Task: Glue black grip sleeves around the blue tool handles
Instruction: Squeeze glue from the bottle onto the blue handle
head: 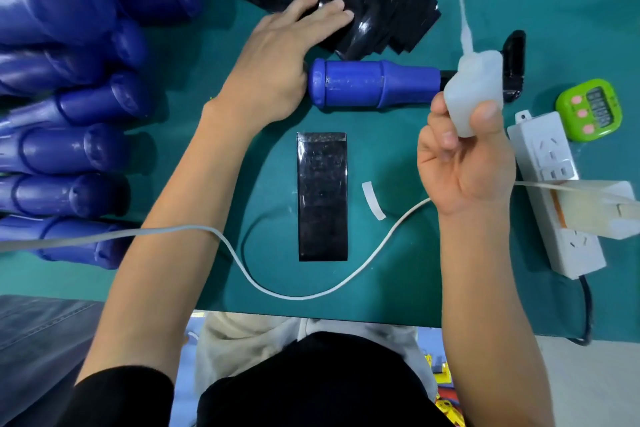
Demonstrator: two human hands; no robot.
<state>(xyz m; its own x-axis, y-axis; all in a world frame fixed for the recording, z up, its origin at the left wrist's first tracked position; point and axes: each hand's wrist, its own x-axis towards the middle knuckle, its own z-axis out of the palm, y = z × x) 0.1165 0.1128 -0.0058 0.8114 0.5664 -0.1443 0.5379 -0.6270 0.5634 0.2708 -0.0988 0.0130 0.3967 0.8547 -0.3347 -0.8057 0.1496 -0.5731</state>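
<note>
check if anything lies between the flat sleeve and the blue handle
Nothing visible does: only bare mat lies between the sleeve and the handle. The right hand holds the bottle off to the side.

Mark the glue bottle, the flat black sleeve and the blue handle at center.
Glue bottle [475,85]: head view, translucent body below the nozzle.
Black sleeve [322,196]: head view, middle of the flat strip.
Blue handle [353,85]: head view, middle of its barrel.

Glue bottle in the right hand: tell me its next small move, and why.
Probably tip the glue bottle so its nozzle, now pointing up and away, comes down onto the blue handle. The right hand grips it, the handle lies uncovered with the left hand at its butt end, and one black sleeve lies flat nearby.
</note>
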